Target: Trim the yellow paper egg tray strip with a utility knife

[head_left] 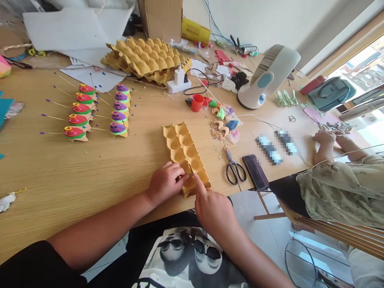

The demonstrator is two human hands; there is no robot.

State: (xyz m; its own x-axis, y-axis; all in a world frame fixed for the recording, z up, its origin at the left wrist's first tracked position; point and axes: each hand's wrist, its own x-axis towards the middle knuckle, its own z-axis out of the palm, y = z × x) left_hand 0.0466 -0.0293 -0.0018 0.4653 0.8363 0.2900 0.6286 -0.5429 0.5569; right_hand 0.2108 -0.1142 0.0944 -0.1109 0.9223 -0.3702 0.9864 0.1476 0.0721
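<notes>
A yellow egg-carton strip [183, 150] with two rows of cups lies at the table's front edge. My left hand [166, 182] has its fingers curled over the strip's left edge, pinching it near the lower cups. My right hand [214, 206] is closed round a small tool, a thin blade by its look; the handle is hidden in the palm. Its index finger stretches along the tool [191, 170], whose tip touches the ridge between the two rows. Right of the strip, black-handled scissors [236, 170] rest on the table beside a phone [256, 172].
Painted carton pieces with pins [78, 119] stand in two rows at the left. Stacked egg trays [147, 58], a power strip [179, 85], a red cup [197, 103] and a white fan [267, 78] are behind. Another person's hands [325, 140] are at the far right.
</notes>
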